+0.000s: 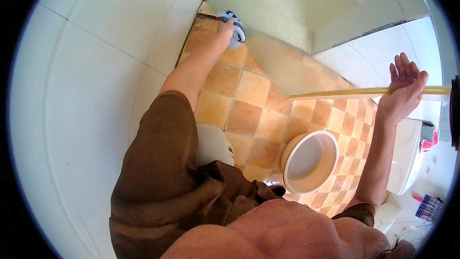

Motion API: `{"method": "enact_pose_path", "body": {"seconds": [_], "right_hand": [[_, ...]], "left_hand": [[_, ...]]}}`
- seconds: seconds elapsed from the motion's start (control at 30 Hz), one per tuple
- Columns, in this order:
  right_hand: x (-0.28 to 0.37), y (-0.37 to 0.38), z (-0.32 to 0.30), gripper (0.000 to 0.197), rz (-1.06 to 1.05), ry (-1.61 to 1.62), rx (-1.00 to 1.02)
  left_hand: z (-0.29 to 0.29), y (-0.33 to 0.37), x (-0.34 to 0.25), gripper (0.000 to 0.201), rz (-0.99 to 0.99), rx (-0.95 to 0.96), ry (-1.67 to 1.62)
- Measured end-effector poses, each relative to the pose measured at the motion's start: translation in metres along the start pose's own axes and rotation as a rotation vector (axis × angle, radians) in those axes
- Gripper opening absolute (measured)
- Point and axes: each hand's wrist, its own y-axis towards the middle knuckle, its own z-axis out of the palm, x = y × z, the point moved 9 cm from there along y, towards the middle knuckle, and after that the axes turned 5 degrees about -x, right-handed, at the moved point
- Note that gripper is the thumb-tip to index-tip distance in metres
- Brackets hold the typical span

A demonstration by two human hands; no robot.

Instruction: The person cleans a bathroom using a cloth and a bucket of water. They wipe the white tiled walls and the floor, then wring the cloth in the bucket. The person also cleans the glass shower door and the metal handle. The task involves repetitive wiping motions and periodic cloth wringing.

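Note:
Low at the far corner, my left hand (226, 29) is closed around a bunched grey, white and dark-blue cloth (235, 32). The cloth presses against the bottom of a pale, shiny upright panel (268, 14), close to the floor. My right hand (405, 84) is raised at the right with its fingers stretched out. Its palm and wrist rest against the yellowish edge (345, 94) of the panel, and nothing is gripped in it.
A round beige basin (334, 163) with cloudy water stands on the orange-brown checkered tile floor (254, 88). White tiled wall (105, 43) runs along the left. At right are a low tiled wall (373, 48), a white toilet tank (405, 156) and a pink item (430, 140).

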Motion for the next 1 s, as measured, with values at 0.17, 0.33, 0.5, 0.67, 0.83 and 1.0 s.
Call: {"method": "enact_pose_path", "body": {"seconds": [0.17,0.33,0.5,0.67,0.83,1.0], "right_hand": [[-0.003,0.003,-0.005,0.052,-0.004,-0.055,0.046],[-0.003,0.004,-0.010,0.053,0.008,-0.049,0.057],[0.001,0.003,-0.015,0.056,-0.033,-0.069,0.037],[0.002,0.002,-0.019,0.060,-0.108,-0.120,-0.002],[0.001,0.003,-0.017,0.059,-0.116,-0.102,0.004],[0.002,0.002,-0.012,0.055,-0.080,-0.058,0.013]], "left_hand": [[-0.006,0.018,-0.176,0.062,0.653,-0.114,0.200],[-0.009,0.030,-0.346,0.069,1.303,-0.645,0.208],[0.000,0.072,-0.182,0.067,0.658,-0.301,-0.477],[0.013,0.043,0.046,0.060,-0.131,0.008,-0.101],[0.010,-0.026,-0.030,0.066,0.358,-0.065,0.042],[0.012,-0.058,-0.245,0.064,0.908,-0.063,-0.128]]}}
